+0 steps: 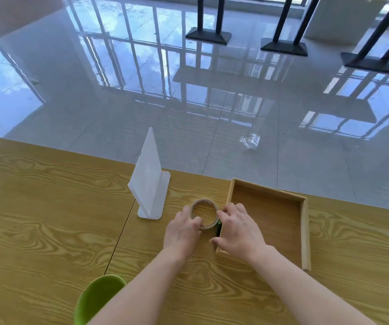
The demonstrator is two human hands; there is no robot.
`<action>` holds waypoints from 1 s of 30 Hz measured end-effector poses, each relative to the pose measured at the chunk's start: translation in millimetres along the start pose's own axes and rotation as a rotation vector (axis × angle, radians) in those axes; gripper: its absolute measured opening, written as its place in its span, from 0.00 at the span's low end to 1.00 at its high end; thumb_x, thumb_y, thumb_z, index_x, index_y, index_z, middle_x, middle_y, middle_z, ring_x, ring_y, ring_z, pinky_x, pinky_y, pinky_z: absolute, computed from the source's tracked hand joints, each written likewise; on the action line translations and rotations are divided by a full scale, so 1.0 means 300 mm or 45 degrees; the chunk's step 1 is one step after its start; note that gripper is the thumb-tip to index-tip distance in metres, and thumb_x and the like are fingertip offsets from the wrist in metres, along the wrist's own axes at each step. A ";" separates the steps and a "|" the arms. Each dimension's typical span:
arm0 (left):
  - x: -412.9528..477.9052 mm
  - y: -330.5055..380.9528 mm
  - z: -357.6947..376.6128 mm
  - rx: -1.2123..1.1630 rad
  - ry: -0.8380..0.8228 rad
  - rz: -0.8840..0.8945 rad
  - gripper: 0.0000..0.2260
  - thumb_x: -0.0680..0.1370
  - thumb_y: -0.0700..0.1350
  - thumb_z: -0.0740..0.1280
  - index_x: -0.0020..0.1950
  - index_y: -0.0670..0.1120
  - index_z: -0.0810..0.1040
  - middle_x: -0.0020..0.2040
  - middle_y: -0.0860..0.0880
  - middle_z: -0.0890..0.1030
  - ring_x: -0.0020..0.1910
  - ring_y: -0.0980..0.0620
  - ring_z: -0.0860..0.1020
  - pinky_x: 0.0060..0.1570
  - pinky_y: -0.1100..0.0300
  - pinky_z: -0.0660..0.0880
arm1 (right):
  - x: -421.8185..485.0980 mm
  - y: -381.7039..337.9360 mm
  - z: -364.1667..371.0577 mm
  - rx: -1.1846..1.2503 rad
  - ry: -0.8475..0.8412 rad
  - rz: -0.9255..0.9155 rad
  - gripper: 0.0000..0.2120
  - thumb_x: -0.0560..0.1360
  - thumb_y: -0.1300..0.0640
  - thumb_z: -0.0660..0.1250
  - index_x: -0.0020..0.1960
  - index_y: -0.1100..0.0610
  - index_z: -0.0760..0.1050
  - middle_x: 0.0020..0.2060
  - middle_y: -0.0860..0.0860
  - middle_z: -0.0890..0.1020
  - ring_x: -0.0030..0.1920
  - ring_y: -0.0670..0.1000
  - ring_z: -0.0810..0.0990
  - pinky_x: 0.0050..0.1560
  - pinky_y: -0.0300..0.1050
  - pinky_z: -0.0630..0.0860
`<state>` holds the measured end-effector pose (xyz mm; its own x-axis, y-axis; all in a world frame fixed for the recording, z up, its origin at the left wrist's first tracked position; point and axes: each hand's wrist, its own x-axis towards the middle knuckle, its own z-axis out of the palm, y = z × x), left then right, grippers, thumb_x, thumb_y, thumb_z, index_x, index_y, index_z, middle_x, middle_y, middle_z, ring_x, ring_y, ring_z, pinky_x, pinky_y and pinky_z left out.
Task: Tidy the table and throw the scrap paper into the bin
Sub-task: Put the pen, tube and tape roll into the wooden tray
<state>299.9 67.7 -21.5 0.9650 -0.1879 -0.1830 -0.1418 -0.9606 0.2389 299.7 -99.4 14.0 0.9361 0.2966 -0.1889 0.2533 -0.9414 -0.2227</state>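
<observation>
Between my two hands, on the wooden table, lies a roll of tape, flat on its side so that the wood grain shows through its open middle. My left hand curls against its near-left edge, fingers bent over the rim and touching it, and my right hand presses fingertips to its right edge; both hands are closed on the roll, though my knuckles hide the near part of the ring and I cannot see how firmly either one bears on it. Just under my right fingers a small green and dark object peeks out beside the roll, too covered to make out. My right palm lies over the left wall of an open wooden tray, which sits just right of the roll with a bare floor inside; that hand hides its near-left corner. Left of the roll stands a white plastic sign holder, tilted on its flat base. At the near edge a green bin is cut off by the frame and partly covered by my left forearm. Beyond the table, on the glossy tiled floor, lies a crumpled clear wrapper. No scrap paper is identifiable from here.
</observation>
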 end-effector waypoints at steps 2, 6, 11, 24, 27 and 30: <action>0.007 -0.012 0.008 0.012 0.023 -0.023 0.07 0.78 0.49 0.67 0.53 0.48 0.76 0.55 0.46 0.71 0.50 0.47 0.72 0.44 0.55 0.76 | 0.009 -0.011 0.008 -0.151 -0.044 -0.028 0.34 0.63 0.32 0.71 0.59 0.53 0.74 0.58 0.50 0.74 0.60 0.54 0.67 0.62 0.50 0.71; -0.008 -0.048 0.024 -0.060 0.098 -0.075 0.08 0.78 0.51 0.68 0.50 0.46 0.76 0.50 0.47 0.71 0.48 0.49 0.73 0.43 0.57 0.76 | 0.029 -0.029 0.019 -0.260 -0.073 -0.024 0.35 0.63 0.31 0.70 0.61 0.53 0.72 0.60 0.52 0.75 0.68 0.57 0.62 0.68 0.53 0.64; -0.038 -0.057 0.014 -0.187 0.136 -0.120 0.09 0.78 0.50 0.68 0.51 0.46 0.78 0.50 0.48 0.73 0.45 0.51 0.75 0.44 0.59 0.76 | 0.051 -0.051 0.046 -0.287 -0.118 0.011 0.33 0.67 0.38 0.71 0.65 0.56 0.70 0.65 0.57 0.74 0.76 0.61 0.54 0.77 0.58 0.50; -0.107 -0.038 -0.058 -0.367 0.245 -0.163 0.08 0.78 0.48 0.70 0.51 0.45 0.80 0.50 0.48 0.74 0.40 0.49 0.79 0.39 0.57 0.77 | 0.014 -0.004 0.008 0.128 0.231 -0.009 0.32 0.66 0.44 0.77 0.63 0.57 0.71 0.61 0.52 0.76 0.58 0.54 0.77 0.60 0.45 0.75; -0.115 -0.018 -0.074 -0.406 0.281 -0.130 0.07 0.77 0.47 0.71 0.50 0.45 0.81 0.49 0.49 0.74 0.39 0.51 0.78 0.38 0.60 0.76 | -0.015 0.078 -0.032 0.391 0.290 0.218 0.33 0.67 0.44 0.77 0.66 0.57 0.70 0.59 0.53 0.77 0.55 0.53 0.79 0.54 0.42 0.75; -0.114 0.009 -0.091 -0.435 0.318 -0.090 0.06 0.76 0.46 0.72 0.49 0.46 0.81 0.48 0.50 0.74 0.36 0.53 0.77 0.35 0.64 0.72 | -0.028 0.169 -0.042 0.393 0.197 0.363 0.35 0.68 0.44 0.77 0.67 0.59 0.69 0.58 0.55 0.77 0.55 0.55 0.78 0.54 0.43 0.74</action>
<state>272.6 77.2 11.3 0.9995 -0.0287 0.0167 -0.0331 -0.8386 0.5437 307.7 -151.7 16.2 0.9894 -0.0179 -0.1439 -0.0832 -0.8829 -0.4621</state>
